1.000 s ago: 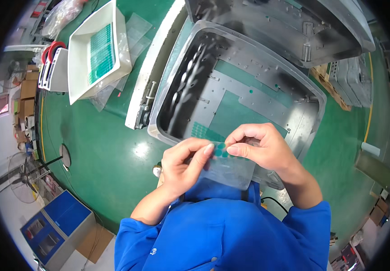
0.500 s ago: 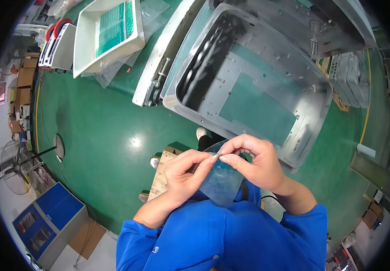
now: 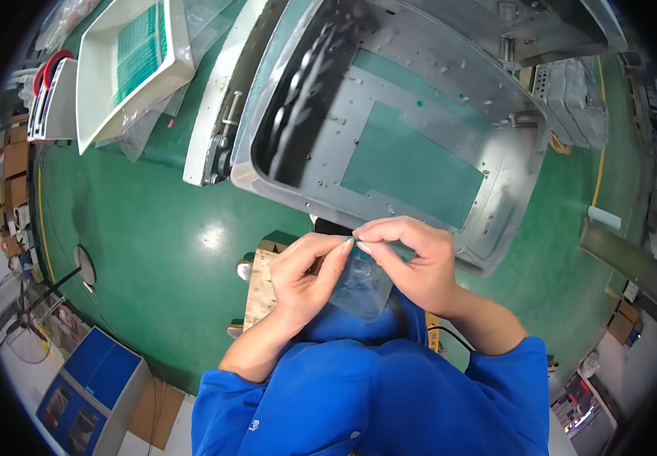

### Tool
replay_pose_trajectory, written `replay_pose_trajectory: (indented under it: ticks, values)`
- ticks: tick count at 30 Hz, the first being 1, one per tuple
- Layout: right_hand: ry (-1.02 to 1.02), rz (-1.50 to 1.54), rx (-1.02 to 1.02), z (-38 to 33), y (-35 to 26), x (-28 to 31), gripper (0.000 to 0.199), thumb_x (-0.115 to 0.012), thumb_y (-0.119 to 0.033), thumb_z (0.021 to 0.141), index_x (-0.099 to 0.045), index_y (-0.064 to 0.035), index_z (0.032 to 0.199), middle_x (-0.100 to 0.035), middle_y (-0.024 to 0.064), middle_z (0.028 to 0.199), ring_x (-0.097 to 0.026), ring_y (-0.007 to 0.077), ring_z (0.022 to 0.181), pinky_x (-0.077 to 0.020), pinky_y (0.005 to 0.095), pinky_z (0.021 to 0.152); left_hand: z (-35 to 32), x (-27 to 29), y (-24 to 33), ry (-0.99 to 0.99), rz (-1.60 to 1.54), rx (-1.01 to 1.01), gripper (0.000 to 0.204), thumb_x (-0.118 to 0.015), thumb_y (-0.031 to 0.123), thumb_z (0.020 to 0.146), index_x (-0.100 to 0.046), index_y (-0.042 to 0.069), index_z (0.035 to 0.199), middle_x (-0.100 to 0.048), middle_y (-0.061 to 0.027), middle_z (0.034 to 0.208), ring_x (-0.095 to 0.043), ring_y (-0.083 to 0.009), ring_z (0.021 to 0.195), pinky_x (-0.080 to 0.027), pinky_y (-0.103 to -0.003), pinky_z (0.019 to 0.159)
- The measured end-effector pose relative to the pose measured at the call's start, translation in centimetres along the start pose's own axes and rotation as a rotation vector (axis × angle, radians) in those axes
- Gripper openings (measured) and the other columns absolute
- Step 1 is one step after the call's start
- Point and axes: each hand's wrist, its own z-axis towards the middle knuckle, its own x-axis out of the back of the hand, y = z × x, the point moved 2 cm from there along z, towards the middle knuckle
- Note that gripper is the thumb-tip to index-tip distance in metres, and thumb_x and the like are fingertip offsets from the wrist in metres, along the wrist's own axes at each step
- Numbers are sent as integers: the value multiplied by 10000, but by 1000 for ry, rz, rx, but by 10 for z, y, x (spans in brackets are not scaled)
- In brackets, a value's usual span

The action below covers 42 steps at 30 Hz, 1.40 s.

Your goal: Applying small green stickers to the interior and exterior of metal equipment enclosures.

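Observation:
My left hand (image 3: 304,273) and my right hand (image 3: 416,258) meet in front of my body, thumbs and forefingers pinched together tip to tip. Something small and dark shows between the fingertips, too small to name. Just below them a clear plastic bag (image 3: 364,290) lies over my blue-clad lap; whether the fingers also hold its edge is hidden. Beyond my hands stands a big grey metal housing (image 3: 267,185), an open shell with rounded corners, small holes and a large rectangular cutout in its floor.
At the far left a white tray (image 3: 89,114) holds green pieces, with clear plastic film (image 3: 142,133) under it. A white metal frame (image 3: 214,99) borders the housing. Left of me are a wooden board (image 3: 260,292), a fan (image 3: 28,334) and a blue-topped cabinet (image 3: 108,365).
My view has shifted, so the housing and tray sit farther left and higher. Both hands keep their fingertip pinch, and the bag shows lower beneath them.

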Motion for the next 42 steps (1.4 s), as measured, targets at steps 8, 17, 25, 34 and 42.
replay_pose_trajectory:
  ticks: [8,17,25,34,42]
  values:
    - [285,123,-194,62,88,57,41,-562,-41,786,-566,-7,809,-607,70,788,-573,137,714,-452,258,651,40,-27,-32,76,105,110,54,-638,31,764,-607,-13,756,-559,-39,607,-470,-63,496,-365,-192,447]
    - [114,-457,-406,88,206,114,57,-602,-85,735,-604,-73,791,-547,52,807,-544,181,734,-434,299,670,45,-31,-31,-24,284,-11,53,-591,-17,787,-579,-39,741,-568,-56,636,-498,-71,532,-368,-176,473]
    - [121,-565,-400,89,205,113,66,-610,-91,745,-597,-44,789,-511,54,761,-513,156,676,-419,280,641,44,-31,-35,-12,271,-30,55,-643,5,753,-591,-13,761,-592,-77,653,-506,-102,519,-386,-197,466]
    - [72,-639,-499,92,199,112,89,-563,-154,762,-621,-101,804,-547,63,901,-547,233,848,-430,350,723,44,-32,-35,-1,298,-5,63,-649,7,748,-587,-8,745,-584,-70,632,-497,-100,511,-380,-201,466]
    - [91,-676,-475,92,198,109,78,-569,-146,763,-618,-92,791,-549,65,895,-549,241,855,-437,361,728,44,-33,-34,7,306,-6,68,-645,5,751,-580,-7,735,-580,-66,626,-494,-98,505,-375,-198,460]
